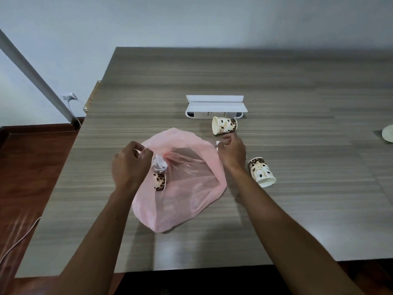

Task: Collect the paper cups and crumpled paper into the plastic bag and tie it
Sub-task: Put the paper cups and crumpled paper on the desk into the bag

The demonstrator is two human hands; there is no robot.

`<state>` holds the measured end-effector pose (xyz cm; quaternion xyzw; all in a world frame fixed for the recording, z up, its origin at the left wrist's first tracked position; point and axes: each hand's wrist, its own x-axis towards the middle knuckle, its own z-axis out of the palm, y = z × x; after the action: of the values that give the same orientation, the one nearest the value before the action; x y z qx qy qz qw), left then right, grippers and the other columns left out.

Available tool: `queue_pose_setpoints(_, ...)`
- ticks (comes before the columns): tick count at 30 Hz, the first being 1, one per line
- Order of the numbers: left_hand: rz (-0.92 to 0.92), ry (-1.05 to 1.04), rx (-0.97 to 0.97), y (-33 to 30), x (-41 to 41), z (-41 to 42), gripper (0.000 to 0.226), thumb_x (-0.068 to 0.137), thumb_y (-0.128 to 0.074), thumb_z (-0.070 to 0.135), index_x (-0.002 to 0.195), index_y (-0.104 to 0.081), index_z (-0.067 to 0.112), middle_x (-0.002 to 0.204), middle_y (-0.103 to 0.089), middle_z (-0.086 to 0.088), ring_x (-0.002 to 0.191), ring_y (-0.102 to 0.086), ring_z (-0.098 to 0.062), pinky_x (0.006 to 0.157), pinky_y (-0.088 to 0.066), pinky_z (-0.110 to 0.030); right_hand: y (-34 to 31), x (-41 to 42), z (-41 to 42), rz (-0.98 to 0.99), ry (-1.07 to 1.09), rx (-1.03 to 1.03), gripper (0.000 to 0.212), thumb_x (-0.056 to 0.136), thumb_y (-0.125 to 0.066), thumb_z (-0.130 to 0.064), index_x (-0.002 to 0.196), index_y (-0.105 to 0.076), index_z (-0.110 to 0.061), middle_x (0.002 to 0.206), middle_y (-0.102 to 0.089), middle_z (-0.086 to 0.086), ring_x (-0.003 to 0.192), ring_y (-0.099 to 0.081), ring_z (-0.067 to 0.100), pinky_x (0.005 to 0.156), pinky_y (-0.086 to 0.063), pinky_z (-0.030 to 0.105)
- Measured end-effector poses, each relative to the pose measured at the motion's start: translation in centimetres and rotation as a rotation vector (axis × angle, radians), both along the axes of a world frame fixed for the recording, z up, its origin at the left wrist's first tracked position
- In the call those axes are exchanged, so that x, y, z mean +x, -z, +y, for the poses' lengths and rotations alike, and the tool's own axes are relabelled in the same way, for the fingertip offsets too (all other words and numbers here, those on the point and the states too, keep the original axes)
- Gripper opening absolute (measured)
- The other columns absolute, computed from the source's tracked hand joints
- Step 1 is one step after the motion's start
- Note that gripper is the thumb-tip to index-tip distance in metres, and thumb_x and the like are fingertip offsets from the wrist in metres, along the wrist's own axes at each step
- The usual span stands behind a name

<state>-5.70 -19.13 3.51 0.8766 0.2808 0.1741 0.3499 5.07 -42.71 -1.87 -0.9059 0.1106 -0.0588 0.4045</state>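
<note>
Worktop (276, 81): grey wood-grain surface, left edge beside a red-brown floor (32, 167). On it: a pink bag (191, 201), spread open near the front centre; a cup (224, 125) on its side behind the bag, just in front of a white stand (214, 107); a second cup (262, 171) on its side right of the bag; a pale round item (388, 134) at the right edge, cut off by the frame.

This looks like an office or meeting room. A large table (276, 86) with grey wood-grain laminate fills the view, with a white pop-up socket box (214, 106) set into its middle. Plain pale walls (191, 20) stand behind it, a plug (69, 97) with a white cable sits in a wall outlet, and the floor (32, 167) is reddish-brown wood.
</note>
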Motion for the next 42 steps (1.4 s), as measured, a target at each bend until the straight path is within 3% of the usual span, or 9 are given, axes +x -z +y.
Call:
queue_pose_setpoints(8, -0.069, 0.011, 0.050, 0.9, -1.6, 3.0, 0.017, 0.072, -0.055, 0.034, 0.076, -0.065, 0.020, 0.055, -0.058, 0.001, 0.056, -0.056, -0.024, 0.057, -0.037, -0.031, 5.1, 6.0, -1.6, 0.236, -0.519, -0.769, 0.062, 0.072, -0.077, -0.040, 0.130, -0.053, -0.041, 0.135, -0.055, -0.003, 0.137, -0.033, 0.030, 0.113, -0.019, 0.048)
queue_pose_setpoints(12, -0.068, 0.004, 0.040, 1.1, -1.6, 3.4, 0.018, 0.071, -0.056, 0.034, 0.077, -0.066, 0.020, 0.057, -0.060, -0.001, 0.057, -0.057, -0.023, 0.059, -0.038, -0.031, 5.8, 6.2, -0.6, 0.272, -0.569, -0.887, 0.037, 0.084, -0.065, -0.033, 0.119, -0.061, -0.041, 0.126, -0.060, 0.001, 0.135, -0.037, 0.029, 0.119, -0.005, 0.053)
queue_pose_setpoints(17, -0.052, 0.006, 0.017, 1.5, -1.5, 3.3, 0.014, 0.072, -0.057, 0.033, 0.076, -0.065, 0.021, 0.059, -0.062, -0.003, 0.059, -0.059, -0.024, 0.059, -0.041, -0.032, 5.7, 5.5, -0.4, 0.231, -0.505, -0.726, 0.030, 0.085, -0.068, -0.035, 0.115, -0.068, -0.031, 0.118, -0.067, 0.004, 0.125, -0.048, 0.026, 0.120, -0.011, 0.044)
queue_pose_setpoints(20, -0.049, 0.008, 0.008, 1.1, -1.3, 2.9, 0.017, 0.072, -0.056, 0.034, 0.077, -0.065, 0.021, 0.060, -0.061, -0.003, 0.061, -0.058, -0.025, 0.061, -0.040, -0.032, 3.8, 4.6, -0.4, 0.175, -0.293, -0.229, 0.037, 0.076, -0.076, -0.040, 0.110, -0.073, -0.024, 0.109, -0.072, 0.008, 0.107, -0.064, 0.024, 0.098, -0.043, 0.029)
queue_pose_setpoints(24, -0.053, -0.003, -0.063, 0.0, -0.6, 1.9, 0.011, 0.080, -0.062, 0.027, 0.081, -0.066, 0.017, 0.064, -0.062, -0.004, 0.064, -0.059, -0.027, 0.064, -0.043, -0.034, -1.3, 3.1, -0.7, 0.161, -0.174, 0.185, 0.034, 0.081, -0.075, -0.038, 0.109, -0.069, -0.022, 0.101, -0.068, -0.001, 0.093, -0.063, 0.020, 0.078, -0.046, 0.024)
queue_pose_setpoints(30, -0.106, -0.016, -0.141, -1.4, 0.3, 0.5, 0.008, 0.082, -0.063, 0.022, 0.083, -0.065, 0.014, 0.063, -0.058, -0.002, 0.057, -0.053, -0.021, 0.056, -0.037, -0.030, -8.7, -3.2, -2.4, 0.305, -0.592, 0.747, 0.022, 0.081, -0.077, -0.012, 0.100, -0.065, -0.012, 0.112, -0.066, 0.018, 0.086, -0.071, 0.034, 0.078, -0.060, 0.039)
queue_pose_setpoints(34, -0.106, 0.022, -0.154, -1.9, 0.2, -0.6, 0.009, 0.079, -0.062, 0.023, 0.080, -0.065, 0.015, 0.057, -0.056, -0.003, 0.054, -0.051, -0.022, 0.061, -0.042, -0.034, -8.0, -7.5, -0.9, 0.609, -0.841, 0.436, 0.026, 0.083, -0.076, -0.010, 0.107, -0.066, -0.011, 0.099, -0.071, 0.002, 0.069, -0.070, 0.015, 0.070, -0.059, 0.027)
queue_pose_setpoints(38, -0.108, 0.048, -0.167, -1.9, -0.1, -1.5, 0.011, 0.075, -0.060, 0.027, 0.077, -0.065, 0.017, 0.055, -0.056, -0.003, 0.051, -0.051, -0.022, 0.061, -0.047, -0.037, -2.6, -8.1, 5.0, 0.405, -0.625, 0.244, 0.046, 0.081, -0.078, -0.016, 0.124, -0.063, -0.009, 0.117, -0.069, 0.003, 0.062, -0.064, -0.009, 0.068, -0.052, 0.010)
queue_pose_setpoints(42, -0.123, 0.071, -0.160, -2.1, -0.5, -2.1, 0.018, 0.072, -0.057, 0.030, 0.079, -0.065, 0.016, 0.057, -0.057, -0.002, 0.053, -0.052, -0.019, 0.061, -0.044, -0.035, -1.2, -7.1, 9.5, 0.235, -0.627, 0.183, 0.060, 0.084, -0.073, -0.021, 0.139, -0.051, -0.011, 0.134, -0.058, 0.013, 0.119, -0.058, 0.025, 0.094, -0.043, 0.025)
